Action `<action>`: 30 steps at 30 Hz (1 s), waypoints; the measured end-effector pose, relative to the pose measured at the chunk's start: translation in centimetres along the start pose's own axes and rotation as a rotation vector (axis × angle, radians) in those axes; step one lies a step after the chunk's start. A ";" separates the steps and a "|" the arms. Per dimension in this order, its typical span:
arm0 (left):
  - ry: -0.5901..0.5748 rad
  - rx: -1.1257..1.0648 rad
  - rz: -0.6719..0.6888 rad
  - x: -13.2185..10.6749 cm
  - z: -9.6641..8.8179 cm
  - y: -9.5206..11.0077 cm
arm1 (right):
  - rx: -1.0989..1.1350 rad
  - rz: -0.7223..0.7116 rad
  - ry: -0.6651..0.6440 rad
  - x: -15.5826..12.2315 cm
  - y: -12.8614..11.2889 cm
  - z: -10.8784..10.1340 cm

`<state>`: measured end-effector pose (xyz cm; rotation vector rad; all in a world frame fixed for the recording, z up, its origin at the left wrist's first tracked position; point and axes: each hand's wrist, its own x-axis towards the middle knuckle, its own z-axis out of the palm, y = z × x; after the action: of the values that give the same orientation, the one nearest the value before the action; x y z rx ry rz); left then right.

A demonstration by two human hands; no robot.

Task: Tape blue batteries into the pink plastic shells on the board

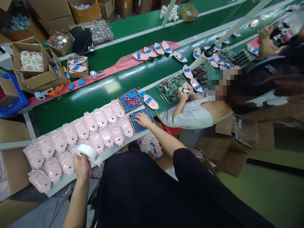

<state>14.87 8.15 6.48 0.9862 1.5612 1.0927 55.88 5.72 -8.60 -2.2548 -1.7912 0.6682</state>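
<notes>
My left hand [82,166] is shut on a roll of white tape [87,153], with a loose strip hanging from it. It is at the near end of several rows of pink plastic housings [80,129], which lie on a white board [64,187]. My right hand [143,119] rests with spread fingers on a brown tray of blue parts [137,126]. Just beyond it stands a similar tray [130,100] of blue parts with red wires. I cannot tell whether my right hand holds a part.
A co-worker in a grey top [192,115] handles a pink housing beside trays of green circuit boards [169,88]. Green conveyor belts [78,109] run across the view. Cardboard boxes [30,65] stand at the far left, and a black-clad lap fills the bottom.
</notes>
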 end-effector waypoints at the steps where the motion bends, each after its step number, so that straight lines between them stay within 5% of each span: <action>1: 0.013 -0.010 -0.046 -0.5 0.7 -0.6 | -0.002 0.003 -0.007 2.1 0.3 -0.1; 5: 0.073 -0.047 -0.238 -2.8 2.6 -2.1 | 0.040 0.135 0.109 8.0 0.4 -0.2; 10: 0.105 -0.083 -0.323 -4.1 3.0 -1.7 | 0.008 -0.168 0.003 11.9 0.0 -0.8; 14: 0.162 -0.098 -0.344 -4.0 2.9 -1.4 | -0.009 0.115 0.152 15.3 -0.1 -1.9; 19: 0.181 -0.079 -0.342 -3.9 2.9 -1.6 | -0.060 0.141 -0.022 18.8 0.6 -3.0; 24: 0.131 0.006 -0.267 -3.1 2.2 -1.6 | 0.427 0.316 0.206 17.8 2.6 -3.5; 30: 0.022 0.004 -0.212 -1.0 1.8 -1.6 | 1.301 0.497 0.454 11.2 3.7 -4.3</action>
<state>16.64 7.13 4.90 0.7931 1.6450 0.9551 62.93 16.04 -8.90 -1.6109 -0.2867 0.9052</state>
